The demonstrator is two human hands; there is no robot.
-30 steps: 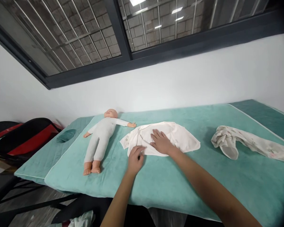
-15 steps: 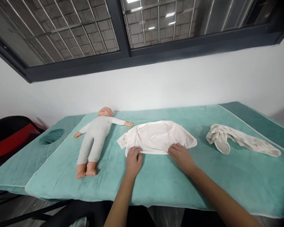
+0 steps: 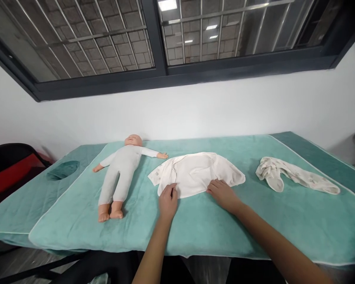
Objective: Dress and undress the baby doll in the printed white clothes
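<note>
A white baby shirt (image 3: 195, 173) lies spread on the green bed, its printed sleeve pointing left. My left hand (image 3: 168, 200) grips its near edge toward the left, fingers curled over the cloth. Along the same edge, further right, my right hand (image 3: 224, 194) pinches the hem with fingers bent together. A baby doll (image 3: 124, 165) in a pale suit lies on its back left of the shirt, one arm stretched toward it. Off to the right rests a crumpled pair of printed baby pants or similar garment (image 3: 296, 173), apart from both hands.
The green padded bed (image 3: 106, 236) runs along a white wall (image 3: 195, 110) under a dark-framed window (image 3: 162, 75). A round face hole (image 3: 63, 170) is at its left end. Beyond that stands a black and red chair (image 3: 14, 169).
My right hand has moved from flat on the middle of the shirt to its near edge and closed there. My left hand stays at the lower left edge, and the view has shifted.
</note>
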